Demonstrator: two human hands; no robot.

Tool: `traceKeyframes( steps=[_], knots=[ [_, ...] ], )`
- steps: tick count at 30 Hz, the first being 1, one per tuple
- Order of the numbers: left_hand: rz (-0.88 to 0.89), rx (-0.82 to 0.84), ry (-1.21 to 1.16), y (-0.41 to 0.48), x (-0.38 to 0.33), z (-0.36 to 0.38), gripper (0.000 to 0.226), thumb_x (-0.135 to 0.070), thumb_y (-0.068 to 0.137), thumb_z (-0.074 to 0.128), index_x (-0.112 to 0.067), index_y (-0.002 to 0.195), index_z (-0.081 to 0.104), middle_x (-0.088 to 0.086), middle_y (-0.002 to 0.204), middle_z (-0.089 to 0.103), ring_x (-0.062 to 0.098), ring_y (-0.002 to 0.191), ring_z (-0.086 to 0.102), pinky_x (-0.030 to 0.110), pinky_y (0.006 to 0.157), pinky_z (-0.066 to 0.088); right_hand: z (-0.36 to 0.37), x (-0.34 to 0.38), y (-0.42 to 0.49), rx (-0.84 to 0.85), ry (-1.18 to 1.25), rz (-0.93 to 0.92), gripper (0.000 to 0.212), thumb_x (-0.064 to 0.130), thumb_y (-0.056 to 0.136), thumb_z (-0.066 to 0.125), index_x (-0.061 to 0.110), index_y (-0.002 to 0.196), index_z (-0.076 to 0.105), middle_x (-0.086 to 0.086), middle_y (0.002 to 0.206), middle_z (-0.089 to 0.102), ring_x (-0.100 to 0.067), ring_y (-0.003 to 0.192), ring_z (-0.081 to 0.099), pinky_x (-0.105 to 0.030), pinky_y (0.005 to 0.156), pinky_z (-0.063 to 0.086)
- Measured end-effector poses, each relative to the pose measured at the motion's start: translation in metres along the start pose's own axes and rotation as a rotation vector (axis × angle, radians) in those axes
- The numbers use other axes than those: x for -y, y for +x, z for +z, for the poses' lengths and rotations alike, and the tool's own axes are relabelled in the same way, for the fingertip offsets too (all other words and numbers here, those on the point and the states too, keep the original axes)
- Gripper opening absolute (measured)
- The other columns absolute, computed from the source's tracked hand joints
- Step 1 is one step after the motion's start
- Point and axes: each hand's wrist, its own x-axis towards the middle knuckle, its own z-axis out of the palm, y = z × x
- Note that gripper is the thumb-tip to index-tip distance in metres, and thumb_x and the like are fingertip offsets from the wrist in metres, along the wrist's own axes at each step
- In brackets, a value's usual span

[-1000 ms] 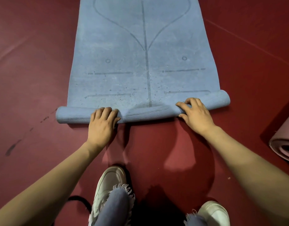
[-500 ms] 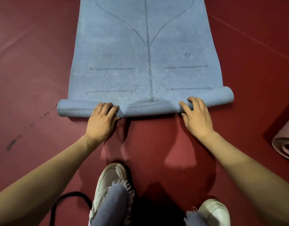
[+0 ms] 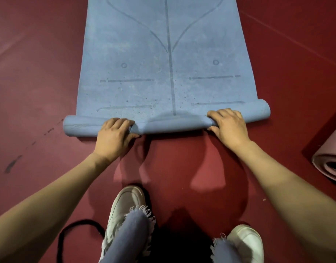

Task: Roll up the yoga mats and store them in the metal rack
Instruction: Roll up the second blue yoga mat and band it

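Head view. Cut off at the top edge: far end of the blue mat (image 3: 163, 73), flat on the red floor (image 3: 40, 73), matte, printed with faint guide lines. Near end rolled into a thin tube, dented mid-width. Gripping that tube, left hand (image 3: 114, 138) and right hand (image 3: 230, 128), fingers (image 3: 116, 122) curled over its top, thumbs on the near side. Half out of view at right: rolled pink mat (image 3: 328, 164), layered end showing. Partly hidden behind a leg: black strap (image 3: 74, 229).
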Motion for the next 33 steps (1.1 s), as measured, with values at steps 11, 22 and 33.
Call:
traceKeyframes(
  steps=[11,22,33],
  knots=[
    [-0.022,0.004,-0.213,-0.105,-0.024,-0.006,0.056,-0.06,0.086,0.049,-0.008,0.099,0.067,0.006,0.101,0.069,0.021,0.095,0.054,0.033,0.086,0.04,0.004,0.017,-0.124,-0.041,0.14,0.003,0.038,0.033,0.07,0.072,0.016,0.104,0.069,-0.003,0.094,0.067,-0.025,0.09,0.06,-0.032,0.085,0.035],
    [-0.125,0.165,-0.364,-0.06,-0.008,-0.023,0.06,-0.086,0.07,0.038,-0.034,0.096,0.052,-0.022,0.077,0.05,0.012,0.077,0.047,0.034,0.062,0.044,-0.003,-0.006,-0.08,0.224,0.385,0.07,0.042,0.044,0.084,0.06,0.025,0.121,0.058,0.003,0.118,0.058,-0.021,0.114,0.047,-0.023,0.095,0.025],
    [-0.032,-0.118,-0.053,-0.08,-0.018,0.002,0.055,-0.053,0.096,0.039,-0.009,0.105,0.069,0.006,0.095,0.052,0.026,0.085,0.045,0.038,0.073,0.034,0.014,0.013,-0.09,-0.071,0.194,0.076,0.035,0.042,0.086,0.047,0.021,0.104,0.068,-0.009,0.11,0.053,-0.025,0.102,0.037,-0.044,0.086,0.047]
  ],
)
